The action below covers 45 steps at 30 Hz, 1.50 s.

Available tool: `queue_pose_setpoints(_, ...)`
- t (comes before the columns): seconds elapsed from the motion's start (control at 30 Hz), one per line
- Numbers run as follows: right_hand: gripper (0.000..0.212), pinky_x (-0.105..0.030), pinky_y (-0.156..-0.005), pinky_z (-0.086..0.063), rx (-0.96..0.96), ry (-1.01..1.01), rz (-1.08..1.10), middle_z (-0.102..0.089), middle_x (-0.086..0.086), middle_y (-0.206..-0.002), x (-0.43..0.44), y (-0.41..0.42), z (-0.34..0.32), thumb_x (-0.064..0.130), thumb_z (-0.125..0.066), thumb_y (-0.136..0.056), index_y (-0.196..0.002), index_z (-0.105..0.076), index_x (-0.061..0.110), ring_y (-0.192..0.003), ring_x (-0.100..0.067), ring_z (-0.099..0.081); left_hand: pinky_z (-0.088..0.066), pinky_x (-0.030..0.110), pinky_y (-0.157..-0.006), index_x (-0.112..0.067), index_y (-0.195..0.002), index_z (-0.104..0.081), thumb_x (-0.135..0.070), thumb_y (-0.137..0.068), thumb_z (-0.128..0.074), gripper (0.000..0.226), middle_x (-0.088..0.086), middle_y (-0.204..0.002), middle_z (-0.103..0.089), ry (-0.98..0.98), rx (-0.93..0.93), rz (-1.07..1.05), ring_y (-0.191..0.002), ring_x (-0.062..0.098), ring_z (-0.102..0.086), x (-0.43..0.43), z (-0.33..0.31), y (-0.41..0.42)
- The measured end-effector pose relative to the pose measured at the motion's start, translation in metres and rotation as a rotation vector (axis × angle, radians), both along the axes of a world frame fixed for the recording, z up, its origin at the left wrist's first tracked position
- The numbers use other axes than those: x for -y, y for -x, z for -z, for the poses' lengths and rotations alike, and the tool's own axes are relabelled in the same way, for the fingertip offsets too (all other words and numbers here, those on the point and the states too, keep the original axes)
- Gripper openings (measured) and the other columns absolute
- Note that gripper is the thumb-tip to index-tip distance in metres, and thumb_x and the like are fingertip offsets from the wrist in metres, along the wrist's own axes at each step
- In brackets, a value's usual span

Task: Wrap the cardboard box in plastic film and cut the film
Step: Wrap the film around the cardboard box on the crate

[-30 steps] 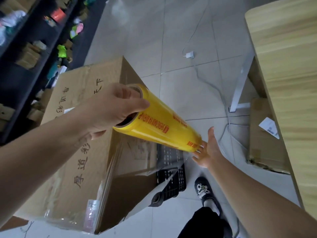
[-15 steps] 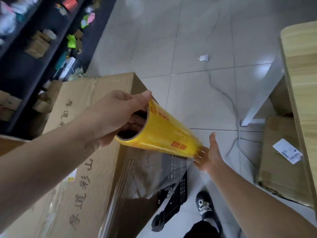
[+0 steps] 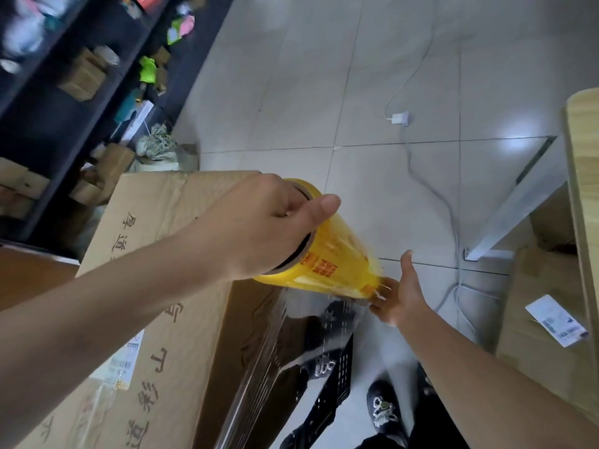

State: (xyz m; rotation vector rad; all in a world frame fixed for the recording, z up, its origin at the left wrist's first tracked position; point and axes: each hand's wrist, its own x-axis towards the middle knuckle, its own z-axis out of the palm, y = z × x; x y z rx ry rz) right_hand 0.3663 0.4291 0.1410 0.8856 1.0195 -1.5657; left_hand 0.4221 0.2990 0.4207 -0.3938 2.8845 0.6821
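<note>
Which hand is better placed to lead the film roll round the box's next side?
Probably the right hand: it props the film roll's lower end out past the cardboard box, over open floor. The left hand grips the upper end above the box top, so it would follow.

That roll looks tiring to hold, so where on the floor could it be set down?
Bare tile lies between the cardboard box and the white table leg, crossed by a thin cable. Crowded: the shelves on the left, the black crate by the shoe, cartons under the table.
</note>
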Motion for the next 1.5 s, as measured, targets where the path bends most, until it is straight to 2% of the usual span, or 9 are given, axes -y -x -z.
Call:
queue_pose_setpoints(0.07, 0.103, -0.044, -0.104, -0.034, 0.012, -0.022, -0.022, -0.056, -0.014, -0.127, 0.001, 0.005, 0.001, 0.084, -0.041, -0.072, -0.138, -0.044, 0.005, -0.109, -0.031, -0.055, -0.046, 0.013, -0.059, -0.001, -0.055, -0.052, -0.070, -0.083, -0.040, 0.075, 0.006, -0.052, -0.055, -0.208, 0.074, -0.190, -0.049, 0.015, -0.056, 0.007, 0.005, 0.003)
queue_pose_setpoints(0.1, 0.103, -0.046, -0.106, -0.032, 0.010, -0.029, -0.047, -0.055, -0.014, -0.130, 0.002, 0.008, 0.000, 0.084, -0.040, -0.073, -0.138, -0.043, 0.005, -0.112, -0.031, -0.054, -0.056, 0.036, -0.087, 0.007, -0.074, -0.060, -0.070, -0.082, -0.048, 0.078, 0.015, -0.073, -0.067, -0.393, 0.107, -0.313, -0.069, 0.026, -0.066, 0.009, 0.008, 0.004)
queue_pose_setpoints(0.2, 0.099, -0.045, -0.110, -0.027, 0.003, -0.007, -0.114, -0.049, -0.014, -0.139, 0.006, 0.021, -0.005, 0.081, -0.033, -0.079, -0.140, -0.040, 0.003, -0.126, -0.031, -0.046, -0.049, 0.047, -0.095, 0.013, -0.112, -0.058, -0.038, -0.093, -0.056, 0.054, 0.025, -0.104, -0.068, -0.747, 0.073, -0.600, -0.095, 0.040, -0.066, 0.012, 0.006, 0.009)
queue_pose_setpoints(0.4, 0.096, -0.039, -0.104, -0.031, 0.004, 0.113, -0.128, -0.044, -0.016, -0.143, 0.021, 0.037, -0.015, 0.076, -0.025, -0.086, -0.141, -0.037, 0.000, -0.126, -0.029, -0.046, -0.038, 0.013, -0.041, -0.005, -0.077, -0.069, -0.024, -0.100, -0.045, 0.038, 0.000, -0.051, -0.059, -0.694, -0.028, -0.729, -0.040, 0.008, -0.050, 0.022, 0.006, 0.024)
queue_pose_setpoints(0.6, 0.090, -0.038, -0.085, -0.034, -0.001, 0.117, -0.068, -0.058, -0.010, -0.095, 0.033, 0.052, -0.016, 0.075, -0.029, -0.085, -0.138, -0.041, 0.003, -0.085, -0.023, -0.056, -0.051, 0.050, -0.095, -0.013, -0.070, -0.075, -0.054, -0.078, -0.058, 0.045, 0.014, -0.092, -0.073, -0.500, -0.110, -0.691, -0.090, 0.030, -0.068, 0.036, 0.008, 0.044)
queue_pose_setpoints(0.83, 0.082, -0.036, -0.079, -0.038, -0.012, 0.103, -0.033, -0.060, -0.008, -0.090, 0.048, 0.069, -0.016, 0.076, -0.032, -0.084, -0.128, -0.047, 0.009, -0.078, -0.021, -0.058, -0.057, 0.022, -0.055, -0.009, -0.065, -0.067, -0.035, -0.094, -0.058, 0.039, 0.003, -0.053, -0.067, -0.560, -0.219, -0.716, -0.051, 0.013, -0.066, 0.050, 0.005, 0.070)
queue_pose_setpoints(1.07, 0.083, -0.035, -0.057, -0.041, -0.021, 0.092, -0.061, -0.061, -0.008, -0.092, 0.069, 0.091, -0.020, 0.079, -0.032, -0.082, -0.122, -0.051, 0.008, -0.078, -0.021, -0.060, -0.052, 0.016, -0.047, 0.000, -0.067, -0.064, -0.024, -0.090, -0.063, 0.032, 0.005, -0.052, -0.067, -0.633, -0.199, -0.680, -0.048, 0.013, -0.066, 0.063, -0.001, 0.090)
queue_pose_setpoints(1.23, 0.099, -0.032, -0.055, -0.043, -0.003, 0.045, -0.115, -0.058, -0.010, -0.103, 0.086, 0.107, -0.010, 0.085, -0.037, -0.074, -0.127, -0.048, 0.002, -0.077, -0.022, -0.058, -0.059, 0.037, -0.074, -0.017, -0.066, -0.074, -0.046, -0.079, -0.072, 0.032, 0.008, -0.070, -0.074, -0.247, -0.128, -0.583, -0.071, 0.019, -0.073, 0.078, 0.005, 0.098)
queue_pose_setpoints(1.5, 0.096, -0.033, -0.055, -0.041, 0.011, 0.069, -0.239, -0.055, -0.008, -0.092, 0.117, 0.133, -0.006, 0.083, -0.033, -0.077, -0.125, -0.049, 0.002, -0.075, -0.021, -0.056, -0.047, 0.023, -0.053, -0.008, -0.079, -0.078, -0.058, -0.085, -0.057, 0.054, 0.006, -0.073, -0.074, 0.220, -0.044, -0.323, -0.062, 0.015, -0.065, 0.087, -0.005, 0.117)
